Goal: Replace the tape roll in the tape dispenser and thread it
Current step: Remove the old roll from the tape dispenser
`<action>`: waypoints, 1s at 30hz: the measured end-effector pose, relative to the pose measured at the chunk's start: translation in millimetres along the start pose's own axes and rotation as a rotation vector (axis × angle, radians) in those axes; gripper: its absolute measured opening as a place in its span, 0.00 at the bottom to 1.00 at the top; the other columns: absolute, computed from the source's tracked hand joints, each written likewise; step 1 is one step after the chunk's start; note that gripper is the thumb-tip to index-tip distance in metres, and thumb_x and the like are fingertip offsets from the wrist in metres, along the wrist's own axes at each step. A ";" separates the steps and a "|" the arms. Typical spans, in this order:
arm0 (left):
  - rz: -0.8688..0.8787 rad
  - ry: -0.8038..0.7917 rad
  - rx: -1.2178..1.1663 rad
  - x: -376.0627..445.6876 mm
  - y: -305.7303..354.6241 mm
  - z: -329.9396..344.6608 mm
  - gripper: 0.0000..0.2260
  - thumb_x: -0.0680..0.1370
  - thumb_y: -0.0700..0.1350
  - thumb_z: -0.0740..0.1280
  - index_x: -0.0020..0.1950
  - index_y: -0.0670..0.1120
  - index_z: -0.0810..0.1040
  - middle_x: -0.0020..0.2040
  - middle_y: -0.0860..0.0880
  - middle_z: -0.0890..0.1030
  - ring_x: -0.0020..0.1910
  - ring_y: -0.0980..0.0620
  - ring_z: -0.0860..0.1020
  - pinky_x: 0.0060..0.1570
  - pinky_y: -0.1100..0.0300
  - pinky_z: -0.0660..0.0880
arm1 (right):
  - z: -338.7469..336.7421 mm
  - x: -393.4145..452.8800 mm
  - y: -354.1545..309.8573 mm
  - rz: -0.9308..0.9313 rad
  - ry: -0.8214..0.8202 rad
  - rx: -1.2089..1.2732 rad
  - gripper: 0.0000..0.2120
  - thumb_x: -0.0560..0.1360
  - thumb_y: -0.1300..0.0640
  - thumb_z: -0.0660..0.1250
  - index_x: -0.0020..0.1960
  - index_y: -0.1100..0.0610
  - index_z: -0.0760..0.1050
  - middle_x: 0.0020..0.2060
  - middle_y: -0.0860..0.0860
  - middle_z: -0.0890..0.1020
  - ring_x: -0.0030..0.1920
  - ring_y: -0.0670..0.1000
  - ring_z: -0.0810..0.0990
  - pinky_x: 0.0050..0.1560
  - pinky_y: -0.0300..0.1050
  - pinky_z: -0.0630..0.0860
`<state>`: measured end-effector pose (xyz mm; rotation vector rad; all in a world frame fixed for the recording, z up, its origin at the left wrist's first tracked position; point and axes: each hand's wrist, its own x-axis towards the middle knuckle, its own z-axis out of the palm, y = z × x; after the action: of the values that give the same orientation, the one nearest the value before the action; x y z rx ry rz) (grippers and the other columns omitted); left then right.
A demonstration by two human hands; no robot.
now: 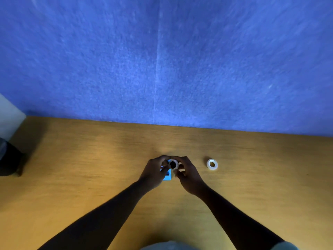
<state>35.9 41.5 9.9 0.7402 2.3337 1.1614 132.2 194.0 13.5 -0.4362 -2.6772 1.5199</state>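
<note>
Blue plastic, low in the centre of the frame, marks the tape dispenser [167, 175], which my left hand [154, 173] grips with its fingers curled round the body, so that only the lower corner and a sliver above the thumb show. Just right of it, at the centre, a white tape roll [173, 164] with a dark core is pinched between the fingers of my right hand [187, 175], touching or just above the dispenser; whether it is seated I cannot tell. Further right, well apart from both hands, a 2nd tape roll [212, 164] lies flat on the wooden table [90, 159]. Behind the table rises a blue felt wall [162, 60], and a dark object [9, 159], too blurred to identify, sits at the left edge of the frame.

Judged risks:
1. With both hands crowding so small a part, the roll may tilt and jam against the dispenser wall.
2. I cannot see which way the roll faces; set in the wrong way round, the tape would feed sticky side wrongly during threading.
3. A loose end may stick back onto the roll or to my fingertips.
4. The grip on the dispenser is narrow, so it may slip and drop.
</note>
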 end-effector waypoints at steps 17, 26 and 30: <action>-0.253 0.074 -0.312 -42.8 34.0 49.2 0.04 0.75 0.38 0.74 0.48 0.40 0.85 0.42 0.42 0.86 0.42 0.42 0.86 0.47 0.46 0.84 | -10.0 -65.1 19.9 0.292 0.230 0.273 0.10 0.73 0.68 0.76 0.52 0.59 0.85 0.44 0.53 0.89 0.45 0.55 0.88 0.49 0.55 0.87; -0.318 0.087 -0.355 -32.8 47.4 69.9 0.07 0.73 0.37 0.77 0.38 0.46 0.82 0.34 0.46 0.84 0.36 0.47 0.85 0.43 0.48 0.85 | -29.3 -71.3 25.9 0.350 0.280 0.258 0.09 0.71 0.66 0.79 0.51 0.60 0.88 0.42 0.52 0.89 0.43 0.53 0.89 0.43 0.43 0.86; -0.361 0.056 -0.411 -26.1 52.8 76.2 0.04 0.73 0.36 0.77 0.42 0.41 0.82 0.37 0.44 0.84 0.37 0.49 0.85 0.42 0.54 0.85 | -39.3 -69.3 29.0 0.385 0.286 0.316 0.08 0.70 0.64 0.80 0.49 0.60 0.88 0.40 0.52 0.89 0.42 0.50 0.89 0.41 0.41 0.85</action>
<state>114.6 96.8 14.1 0.1361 2.0536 1.4327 211.8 223.0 17.1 -1.0995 -2.1735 1.7677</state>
